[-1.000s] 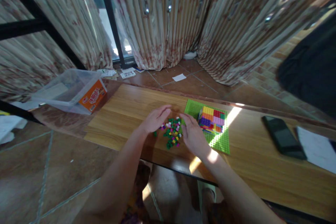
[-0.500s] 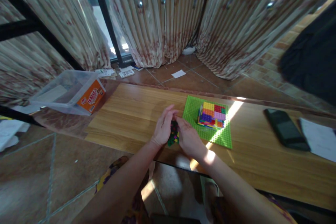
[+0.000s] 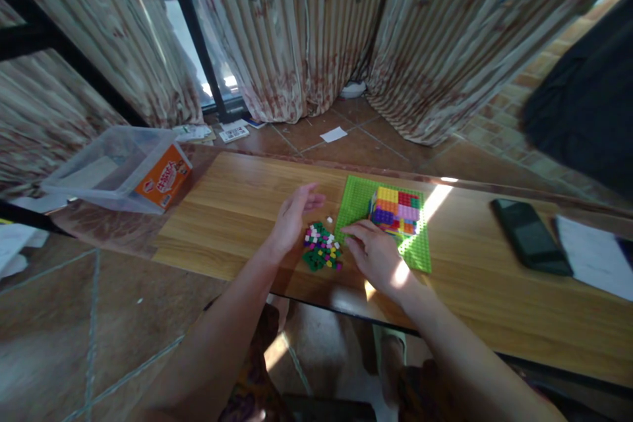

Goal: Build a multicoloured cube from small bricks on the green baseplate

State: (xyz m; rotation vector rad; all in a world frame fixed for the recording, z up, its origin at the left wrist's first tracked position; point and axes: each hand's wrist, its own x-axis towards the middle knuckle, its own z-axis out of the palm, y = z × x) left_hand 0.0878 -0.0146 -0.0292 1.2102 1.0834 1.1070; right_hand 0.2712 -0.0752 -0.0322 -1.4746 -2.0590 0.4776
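A pile of small pieces (image 3: pixel 321 247), green, white, pink and yellow, lies on the wooden table between my hands. My left hand (image 3: pixel 293 224) is open along the pile's left side, fingers stretched out and holding nothing. To the right of the pile, my right hand (image 3: pixel 374 252) reaches over the lower left part of a green studded baseplate (image 3: pixel 353 201). Its fingers are apart and no piece shows in them. A block of colourful toy bricks (image 3: pixel 397 211) stands on the baseplate, just beyond my right hand. One white piece (image 3: pixel 330 219) lies loose above the pile.
On the right of the wooden table (image 3: pixel 237 211) lie a black phone (image 3: pixel 531 237) and a sheet of paper (image 3: pixel 593 254). A clear plastic bin (image 3: pixel 119 168) with an orange label stands beyond the left end. Curtains (image 3: pixel 297 39) hang behind.
My hands, cupped together around the pile before, have moved apart to left and right. The pile now shows, spread out. The view has shifted slightly.
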